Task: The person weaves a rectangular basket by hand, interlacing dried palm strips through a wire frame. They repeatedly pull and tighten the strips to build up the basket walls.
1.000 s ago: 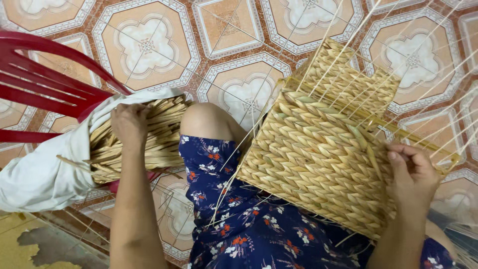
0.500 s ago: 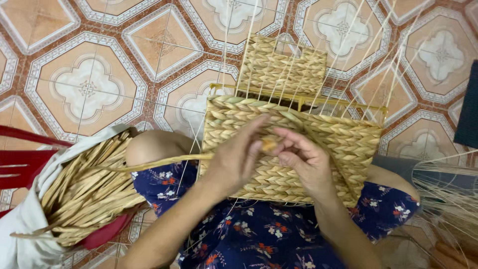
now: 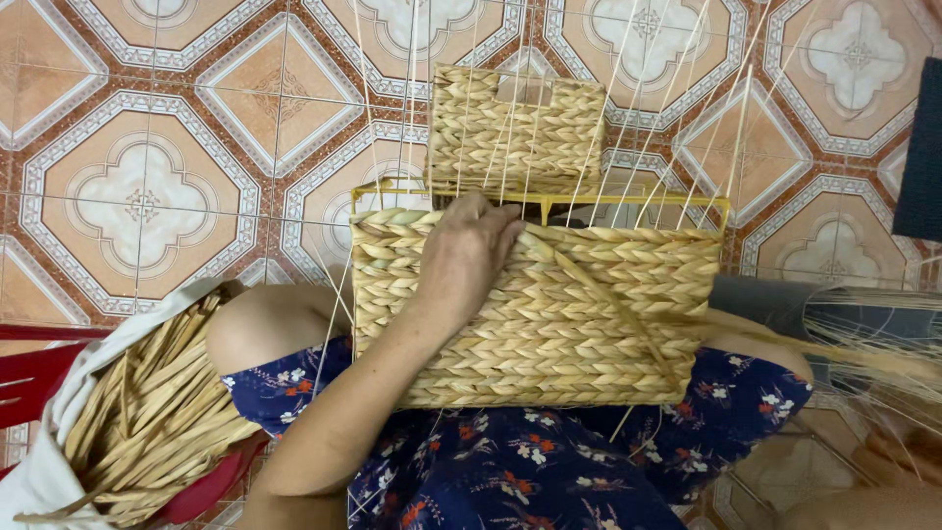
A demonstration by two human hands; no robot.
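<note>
The person's left hand (image 3: 469, 257) lies flat against the upper front of a half-woven straw basket (image 3: 549, 324) that rests across the lap, on a dark blue floral dress (image 3: 530, 471). The fingers (image 3: 496, 221) curl over the top edge of the woven wall, close to the yellow frame (image 3: 628, 201) that runs along its rim — pressed on the weave rather than clamped round any single strand. Whether the fingertips pinch something behind the rim cannot be told.

The right hand (image 3: 908, 447) shows only as a blur at the lower right edge, near a long loose strand (image 3: 608, 294) that runs slantwise down across the basket's front and away toward that side; whether it is closed on the strand cannot be made out.

Thin pale upright stakes (image 3: 510, 108) rise from the basket's rim, and a smaller woven panel (image 3: 515, 128) sits among them, just beyond the hand. These stakes stand between the camera and the far side of the work.

At the lower left, a white sack (image 3: 49, 461) full of dried straw strips (image 3: 147, 412) leans on a red plastic chair (image 3: 29, 378), beside the bare knee (image 3: 260, 329). More fine fibres (image 3: 873, 324) fan out at the right. Underneath — a patterned tile floor (image 3: 147, 147).
</note>
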